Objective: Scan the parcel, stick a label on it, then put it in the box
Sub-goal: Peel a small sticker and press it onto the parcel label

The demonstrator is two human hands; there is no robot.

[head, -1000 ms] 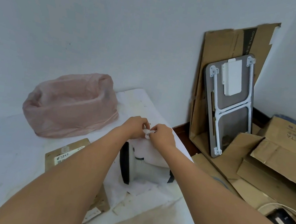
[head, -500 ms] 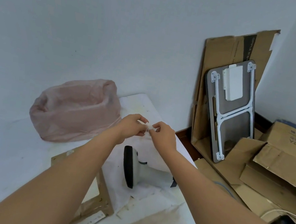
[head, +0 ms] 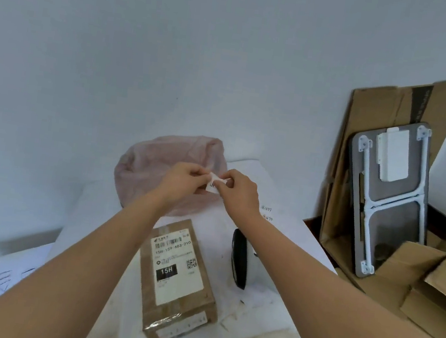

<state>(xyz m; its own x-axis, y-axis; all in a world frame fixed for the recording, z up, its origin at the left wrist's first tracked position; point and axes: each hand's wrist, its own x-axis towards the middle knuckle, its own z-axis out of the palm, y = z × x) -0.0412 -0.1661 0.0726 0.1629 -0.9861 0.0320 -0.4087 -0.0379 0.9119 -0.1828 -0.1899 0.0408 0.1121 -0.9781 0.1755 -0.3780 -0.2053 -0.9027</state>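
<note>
A brown cardboard parcel (head: pixel 177 282) with a white shipping label lies flat on the white table (head: pixel 287 234), under and between my forearms. Both my hands are raised above the table's far part. My left hand (head: pixel 183 180) and my right hand (head: pixel 237 192) pinch a small white label (head: pixel 214 185) between their fingertips, one on each side. A white scanner with a black face (head: pixel 239 259) lies on the table just right of the parcel, partly hidden by my right forearm.
A pink plastic bag (head: pixel 154 168) over a container stands at the table's back. At the lower left is a cardboard box with a handwritten sheet (head: pixel 2 281). On the right, a folded grey table (head: pixel 390 199) leans on flattened cardboard (head: pixel 377 126), with more cardboard boxes (head: pixel 433 287) on the floor.
The view has swung left and up, so the parcel shows fully. My hands have lifted slightly and drawn a little apart, and more of the small label shows between them.
</note>
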